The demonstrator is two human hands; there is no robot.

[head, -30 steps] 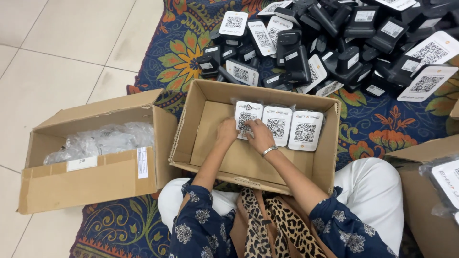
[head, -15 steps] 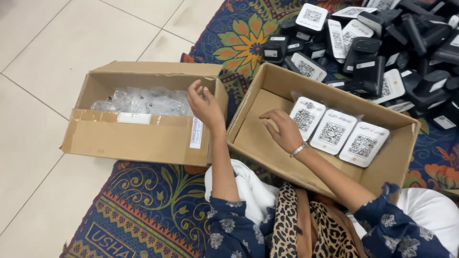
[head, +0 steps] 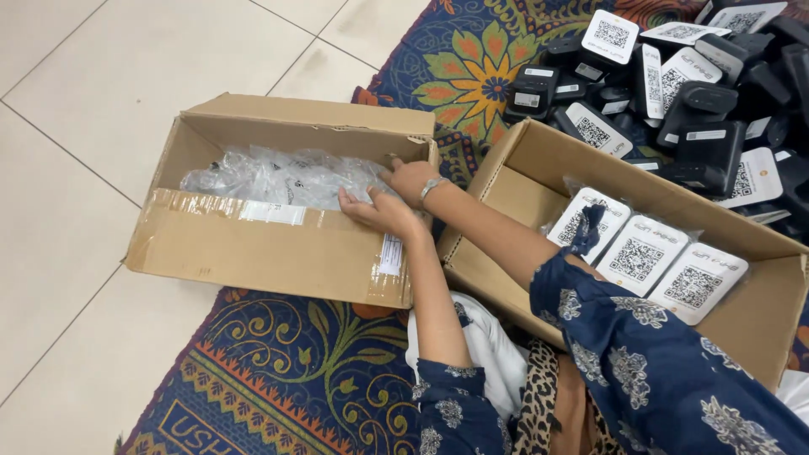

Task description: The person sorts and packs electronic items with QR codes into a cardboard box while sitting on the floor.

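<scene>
Both my hands reach into the left cardboard box (head: 253, 244), which holds a heap of clear plastic bags (head: 278, 177). My left hand (head: 379, 211) rests over the box's near wall at its right end, fingers touching the bags. My right hand (head: 413, 179), with a bracelet on the wrist, lies just behind it on the bags near the box's right wall. Whether either hand grips a bag I cannot tell. The right cardboard box (head: 506, 185) holds three bagged white-faced devices (head: 640, 257) standing in a row.
A pile of black devices with white code panels (head: 674, 93) lies on the patterned rug (head: 278, 379) behind the right box. Pale floor tiles (head: 76, 126) spread to the left. My lap and blue floral sleeves fill the bottom right.
My hands left the right box and moved to the left box; the left went first, then the right. The view has swung left.
</scene>
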